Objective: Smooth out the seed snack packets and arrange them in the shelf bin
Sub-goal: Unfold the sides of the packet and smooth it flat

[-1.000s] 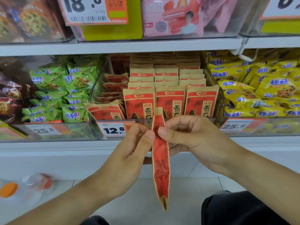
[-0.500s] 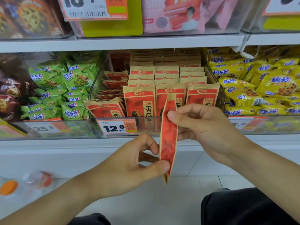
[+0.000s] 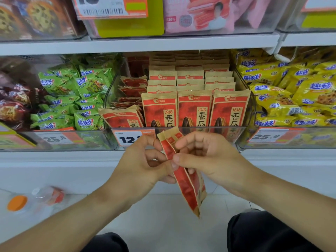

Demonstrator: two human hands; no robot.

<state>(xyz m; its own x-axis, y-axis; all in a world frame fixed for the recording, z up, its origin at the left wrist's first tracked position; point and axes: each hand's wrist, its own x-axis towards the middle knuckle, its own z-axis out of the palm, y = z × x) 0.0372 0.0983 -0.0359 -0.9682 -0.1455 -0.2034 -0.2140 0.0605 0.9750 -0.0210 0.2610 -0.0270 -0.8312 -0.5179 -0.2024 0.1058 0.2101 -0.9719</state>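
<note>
A red and tan seed snack packet (image 3: pixel 187 190) hangs edge-on and tilted below the shelf, its top at the bin's front. My left hand (image 3: pixel 145 166) pinches its left side near the middle. My right hand (image 3: pixel 205 157) pinches the same packet from the right, thumb against it and fingers curled behind. Just beyond stands the clear shelf bin (image 3: pixel 200 132), holding several rows of upright seed packets (image 3: pixel 194 108). More packets (image 3: pixel 127 119) lie slumped and leaning at the bin's left side.
Green snack bags (image 3: pixel 72 99) fill the bin to the left and yellow ones (image 3: pixel 291 95) the bin to the right. A price label (image 3: pixel 127 139) reads 12.8. A bottle with an orange cap (image 3: pixel 17 202) lies on the floor at left. My dark trouser knees fill the bottom edge.
The packet has tilted, its bottom swinging right. My left hand came up from the packet's lower end to its middle, and both thumbs now meet there.
</note>
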